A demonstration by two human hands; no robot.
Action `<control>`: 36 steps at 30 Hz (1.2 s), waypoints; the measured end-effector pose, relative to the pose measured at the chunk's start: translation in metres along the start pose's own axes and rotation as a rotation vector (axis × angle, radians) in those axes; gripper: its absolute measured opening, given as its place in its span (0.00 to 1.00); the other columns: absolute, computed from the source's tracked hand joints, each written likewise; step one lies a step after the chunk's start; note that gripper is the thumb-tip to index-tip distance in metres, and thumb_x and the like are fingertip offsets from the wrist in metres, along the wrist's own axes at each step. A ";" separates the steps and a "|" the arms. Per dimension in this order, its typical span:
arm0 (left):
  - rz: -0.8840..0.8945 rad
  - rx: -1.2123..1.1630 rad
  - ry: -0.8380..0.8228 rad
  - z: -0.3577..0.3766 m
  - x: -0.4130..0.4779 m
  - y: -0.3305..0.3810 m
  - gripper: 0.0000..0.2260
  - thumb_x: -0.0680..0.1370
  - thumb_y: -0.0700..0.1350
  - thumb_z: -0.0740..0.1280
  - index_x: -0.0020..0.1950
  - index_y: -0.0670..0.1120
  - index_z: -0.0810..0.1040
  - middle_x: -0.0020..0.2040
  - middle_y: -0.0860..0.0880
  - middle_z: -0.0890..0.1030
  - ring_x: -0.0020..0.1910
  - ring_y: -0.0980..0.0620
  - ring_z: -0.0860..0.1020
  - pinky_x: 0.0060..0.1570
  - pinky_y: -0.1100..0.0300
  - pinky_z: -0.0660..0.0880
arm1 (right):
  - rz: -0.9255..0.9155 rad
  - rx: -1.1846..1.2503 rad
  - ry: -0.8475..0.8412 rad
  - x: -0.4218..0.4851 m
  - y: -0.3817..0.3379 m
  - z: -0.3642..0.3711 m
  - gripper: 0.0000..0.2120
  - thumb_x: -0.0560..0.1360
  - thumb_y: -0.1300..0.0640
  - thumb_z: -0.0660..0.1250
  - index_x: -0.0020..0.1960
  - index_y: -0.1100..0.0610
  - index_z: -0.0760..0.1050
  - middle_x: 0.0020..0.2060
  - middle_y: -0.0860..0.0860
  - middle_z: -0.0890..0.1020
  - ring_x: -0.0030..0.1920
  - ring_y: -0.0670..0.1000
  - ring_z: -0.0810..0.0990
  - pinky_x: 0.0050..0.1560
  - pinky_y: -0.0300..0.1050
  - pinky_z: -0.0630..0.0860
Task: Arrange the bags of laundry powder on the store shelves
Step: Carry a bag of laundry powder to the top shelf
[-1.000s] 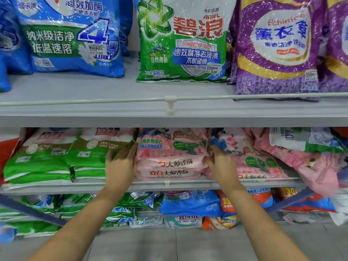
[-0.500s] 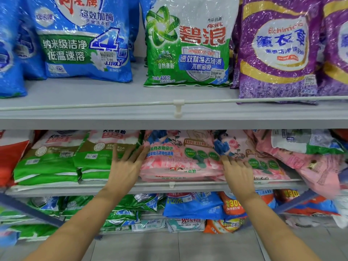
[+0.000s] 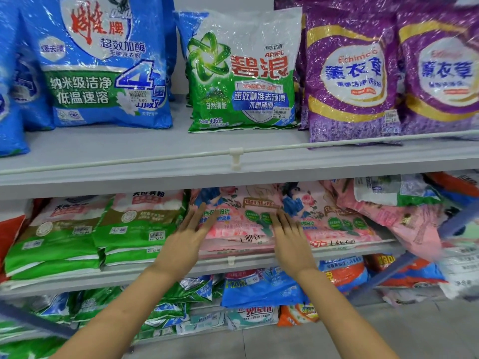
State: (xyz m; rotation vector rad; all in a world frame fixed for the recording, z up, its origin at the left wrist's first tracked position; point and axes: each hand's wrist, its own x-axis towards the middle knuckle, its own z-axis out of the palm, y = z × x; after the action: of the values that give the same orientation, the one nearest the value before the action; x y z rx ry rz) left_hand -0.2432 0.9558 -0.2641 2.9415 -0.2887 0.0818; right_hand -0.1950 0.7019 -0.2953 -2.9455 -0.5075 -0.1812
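Observation:
A stack of pink laundry powder bags (image 3: pixel 241 224) lies flat on the middle shelf (image 3: pixel 129 274). My left hand (image 3: pixel 185 242) rests with straight fingers on the stack's left side. My right hand (image 3: pixel 289 239) lies with straight fingers on the stack's right part, next to a second pink stack (image 3: pixel 337 218). Neither hand grips a bag.
Green-and-white bags (image 3: pixel 77 237) lie left of the pink stack. Loose pink and green bags (image 3: pixel 404 208) slump at the right. The top shelf (image 3: pixel 155 151) holds upright blue (image 3: pixel 103 68), green (image 3: pixel 243 73) and purple bags (image 3: pixel 352 76). The bottom shelf carries mixed bags (image 3: pixel 259 288).
Both hands have moved from the sides of the pink stack onto its top, closer together, with fingers flattened. The top pink bag has shifted forward and lies flatter.

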 end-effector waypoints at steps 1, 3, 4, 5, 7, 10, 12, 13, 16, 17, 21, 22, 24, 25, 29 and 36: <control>0.002 0.006 0.014 -0.001 -0.003 0.000 0.42 0.74 0.29 0.59 0.77 0.57 0.39 0.76 0.49 0.36 0.78 0.45 0.45 0.69 0.53 0.66 | 0.014 0.036 0.020 -0.006 0.002 -0.006 0.33 0.77 0.65 0.55 0.77 0.56 0.43 0.77 0.54 0.48 0.77 0.54 0.46 0.75 0.48 0.38; -0.009 0.006 0.030 -0.003 -0.011 0.002 0.37 0.77 0.35 0.60 0.78 0.55 0.43 0.75 0.49 0.35 0.78 0.45 0.45 0.74 0.53 0.48 | 0.046 0.152 0.101 -0.026 0.004 -0.019 0.32 0.77 0.64 0.58 0.77 0.56 0.48 0.77 0.54 0.52 0.77 0.54 0.48 0.75 0.45 0.38; -0.014 -0.009 0.032 -0.003 -0.016 0.005 0.36 0.78 0.38 0.61 0.77 0.55 0.44 0.74 0.50 0.35 0.78 0.46 0.45 0.74 0.54 0.44 | 0.067 0.215 0.140 -0.041 0.003 -0.026 0.31 0.77 0.64 0.59 0.77 0.56 0.51 0.76 0.54 0.54 0.76 0.53 0.50 0.75 0.43 0.38; -0.016 -0.039 0.038 -0.004 -0.021 0.008 0.35 0.78 0.40 0.62 0.77 0.56 0.45 0.75 0.50 0.37 0.78 0.47 0.47 0.75 0.53 0.44 | 0.096 0.259 0.160 -0.055 0.004 -0.031 0.31 0.77 0.64 0.60 0.76 0.55 0.53 0.76 0.53 0.55 0.76 0.53 0.52 0.74 0.42 0.39; -0.028 -0.155 0.048 -0.005 -0.032 0.014 0.34 0.77 0.42 0.65 0.75 0.57 0.47 0.78 0.49 0.49 0.74 0.43 0.61 0.75 0.50 0.51 | 0.163 0.304 0.174 -0.082 0.009 -0.038 0.29 0.77 0.63 0.60 0.76 0.53 0.56 0.75 0.51 0.57 0.75 0.52 0.54 0.76 0.45 0.45; -0.079 -0.377 0.075 -0.013 -0.041 0.031 0.32 0.76 0.41 0.67 0.75 0.56 0.57 0.77 0.49 0.58 0.67 0.43 0.71 0.71 0.44 0.63 | 0.285 0.347 0.201 -0.117 0.031 -0.049 0.25 0.76 0.64 0.62 0.72 0.55 0.64 0.72 0.53 0.64 0.72 0.55 0.62 0.73 0.52 0.59; -0.091 -0.491 0.160 -0.020 -0.042 0.043 0.25 0.75 0.37 0.68 0.70 0.51 0.67 0.73 0.48 0.67 0.64 0.44 0.73 0.65 0.43 0.70 | 0.337 0.337 0.246 -0.134 0.052 -0.058 0.24 0.73 0.67 0.65 0.68 0.57 0.69 0.67 0.54 0.71 0.67 0.57 0.69 0.68 0.51 0.65; -0.107 -0.543 0.201 -0.023 -0.041 0.050 0.22 0.74 0.36 0.68 0.66 0.50 0.71 0.69 0.47 0.72 0.61 0.44 0.75 0.62 0.44 0.73 | 0.352 0.329 0.273 -0.140 0.064 -0.063 0.22 0.72 0.68 0.67 0.66 0.58 0.72 0.64 0.54 0.74 0.65 0.57 0.72 0.65 0.52 0.66; -0.173 -0.735 0.261 -0.034 -0.037 0.066 0.13 0.76 0.36 0.67 0.53 0.54 0.77 0.55 0.51 0.81 0.53 0.50 0.79 0.54 0.55 0.76 | 0.386 0.319 0.350 -0.143 0.101 -0.078 0.18 0.69 0.71 0.69 0.58 0.60 0.77 0.54 0.55 0.80 0.56 0.58 0.77 0.57 0.53 0.71; -0.196 -0.805 0.279 -0.037 -0.035 0.073 0.11 0.76 0.36 0.67 0.50 0.53 0.78 0.51 0.52 0.82 0.51 0.52 0.80 0.50 0.60 0.76 | 0.389 0.312 0.369 -0.140 0.113 -0.084 0.17 0.69 0.72 0.69 0.55 0.61 0.78 0.50 0.55 0.81 0.52 0.58 0.78 0.54 0.53 0.72; -0.278 -0.981 0.422 -0.049 -0.017 0.105 0.08 0.76 0.35 0.66 0.48 0.47 0.80 0.41 0.52 0.85 0.41 0.58 0.82 0.41 0.73 0.76 | 0.384 0.267 0.406 -0.116 0.168 -0.104 0.14 0.69 0.72 0.70 0.53 0.63 0.78 0.47 0.57 0.82 0.48 0.60 0.79 0.50 0.53 0.72; -0.302 -1.018 0.461 -0.049 -0.012 0.115 0.08 0.76 0.34 0.66 0.47 0.46 0.80 0.40 0.52 0.85 0.39 0.59 0.82 0.40 0.74 0.76 | 0.367 0.254 0.403 -0.107 0.182 -0.110 0.14 0.68 0.72 0.70 0.53 0.64 0.79 0.47 0.58 0.82 0.48 0.60 0.79 0.51 0.55 0.73; -0.361 -1.083 0.526 -0.049 -0.004 0.135 0.07 0.76 0.35 0.65 0.48 0.45 0.80 0.40 0.51 0.85 0.38 0.58 0.82 0.39 0.73 0.76 | 0.298 0.205 0.374 -0.086 0.210 -0.120 0.12 0.68 0.71 0.71 0.51 0.65 0.78 0.43 0.60 0.81 0.46 0.62 0.79 0.48 0.56 0.73; -0.387 -1.102 0.550 -0.048 -0.001 0.144 0.07 0.77 0.35 0.65 0.49 0.45 0.80 0.40 0.51 0.85 0.39 0.58 0.82 0.39 0.72 0.77 | 0.260 0.171 0.337 -0.073 0.222 -0.124 0.12 0.67 0.71 0.71 0.50 0.66 0.78 0.42 0.61 0.81 0.45 0.63 0.79 0.46 0.55 0.73; -0.442 -1.138 0.648 -0.043 0.006 0.175 0.09 0.77 0.36 0.65 0.47 0.49 0.80 0.41 0.53 0.85 0.40 0.55 0.83 0.41 0.65 0.79 | 0.016 -0.004 0.296 -0.020 0.252 -0.131 0.23 0.60 0.68 0.77 0.55 0.67 0.78 0.49 0.64 0.81 0.49 0.65 0.81 0.49 0.58 0.78; -0.454 -1.149 0.725 -0.036 0.003 0.209 0.13 0.77 0.37 0.64 0.45 0.54 0.82 0.40 0.49 0.85 0.39 0.53 0.83 0.41 0.66 0.79 | -0.132 -0.264 0.254 0.030 0.271 -0.110 0.27 0.64 0.37 0.73 0.52 0.57 0.82 0.45 0.57 0.84 0.45 0.59 0.83 0.49 0.54 0.77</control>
State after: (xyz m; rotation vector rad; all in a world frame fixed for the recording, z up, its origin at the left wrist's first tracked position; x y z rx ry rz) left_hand -0.2825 0.7606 -0.1911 1.6260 0.3415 0.6408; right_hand -0.0851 0.4405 -0.2164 -3.0728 -0.6860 -0.6769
